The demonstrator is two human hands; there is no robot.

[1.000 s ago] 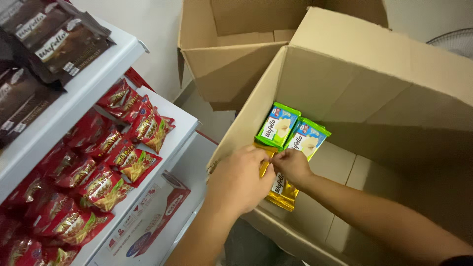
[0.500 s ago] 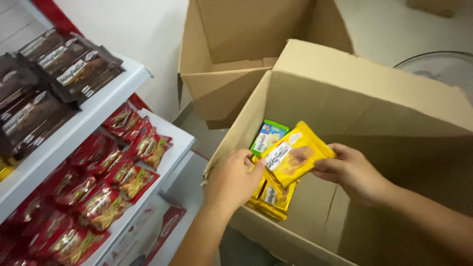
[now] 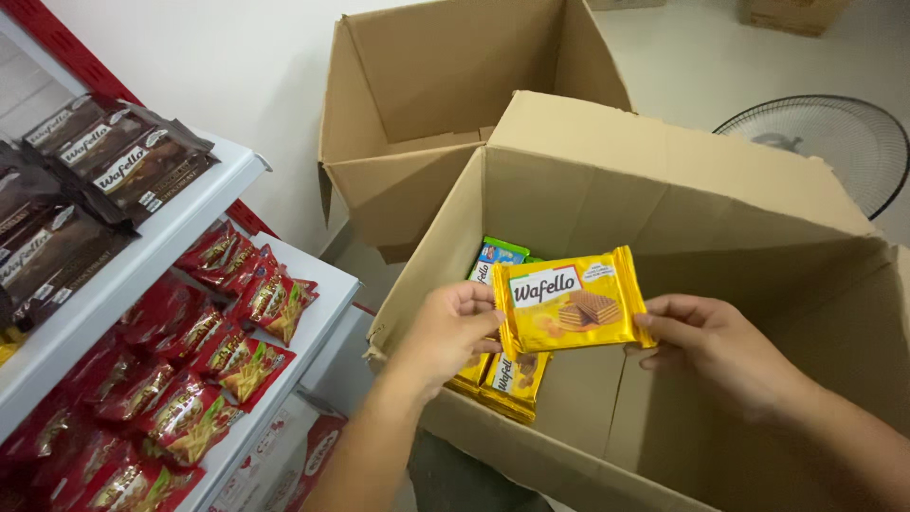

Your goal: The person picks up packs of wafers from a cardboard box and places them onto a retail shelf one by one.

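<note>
A yellow wafer packet (image 3: 569, 301) is held flat above the open cardboard box (image 3: 664, 180), face up. My left hand (image 3: 447, 332) grips its left edge and my right hand (image 3: 720, 349) grips its right edge. Below it, inside the box against the left wall, more yellow packets (image 3: 512, 377) lie stacked, and a green and blue packet (image 3: 500, 254) stands behind them.
White shelves (image 3: 171, 228) on the left hold dark brown packets (image 3: 104, 171) above and several red snack bags (image 3: 218, 332) below. A second open cardboard box (image 3: 445, 104) stands behind the first. A black floor fan (image 3: 825, 142) lies at the upper right.
My right hand has lifted a yellow packet out of the box, and both hands now hold it level above the box. The view has tilted up.
</note>
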